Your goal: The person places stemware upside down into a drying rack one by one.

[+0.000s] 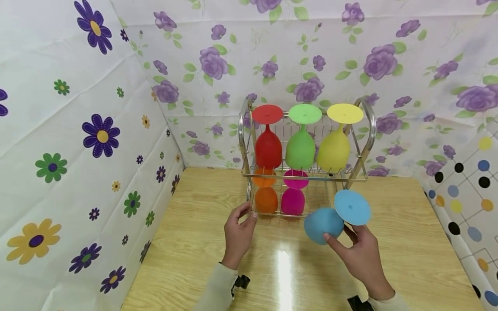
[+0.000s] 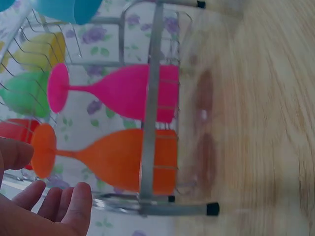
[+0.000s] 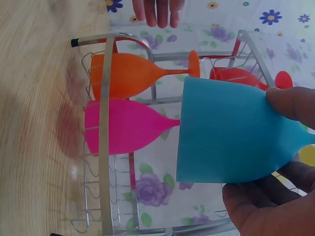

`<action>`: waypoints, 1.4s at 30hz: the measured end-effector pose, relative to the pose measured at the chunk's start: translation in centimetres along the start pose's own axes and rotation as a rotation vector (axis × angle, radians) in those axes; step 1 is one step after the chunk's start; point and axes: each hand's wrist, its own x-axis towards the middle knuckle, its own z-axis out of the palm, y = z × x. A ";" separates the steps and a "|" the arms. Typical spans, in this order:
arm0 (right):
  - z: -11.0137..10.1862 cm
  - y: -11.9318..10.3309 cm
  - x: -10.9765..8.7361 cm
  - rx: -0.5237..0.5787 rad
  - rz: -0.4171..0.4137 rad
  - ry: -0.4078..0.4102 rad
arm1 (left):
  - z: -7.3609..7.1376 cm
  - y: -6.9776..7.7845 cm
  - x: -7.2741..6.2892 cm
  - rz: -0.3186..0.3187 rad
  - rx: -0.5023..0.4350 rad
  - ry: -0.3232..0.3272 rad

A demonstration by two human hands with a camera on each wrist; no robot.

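My right hand [image 1: 359,257] grips a blue goblet [image 1: 323,225] by its bowl, thumb on one side and fingers on the other. The goblet tilts, its round foot up to the right, in front of the lower shelf's right end. My left hand [image 1: 239,235] is at the rack's lower left corner, thumb and fingers apart with nothing between them. On the lower shelf an orange goblet [image 2: 128,160] and a pink goblet [image 2: 125,93] stand upside down side by side. The metal wire rack [image 1: 303,176] has two tiers.
Upside down on the upper tier stand a red goblet [image 1: 268,151], a green goblet [image 1: 300,151] and a yellow goblet [image 1: 333,151]. The rack rests on a wooden table [image 1: 202,242] against a flowered wall covering [image 1: 249,56]. More patterned sheeting hangs at both sides.
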 end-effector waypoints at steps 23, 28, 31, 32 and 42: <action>1.6 4.8 3.0 -0.087 -0.052 -0.018 | 0.3 -5.5 3.9 0.064 0.066 0.099; 2.1 5.4 3.5 -0.104 -0.067 -0.005 | 0.3 -5.9 4.5 0.105 0.046 0.096; 2.5 5.8 3.6 -0.121 -0.075 -0.002 | 0.4 -6.1 4.7 0.111 0.039 0.105; 2.6 5.9 3.6 -0.127 -0.077 -0.001 | 0.4 -6.2 4.7 0.111 0.040 0.110; 2.8 6.5 4.2 -0.158 -0.128 0.013 | 0.9 -6.2 5.0 0.137 0.108 0.143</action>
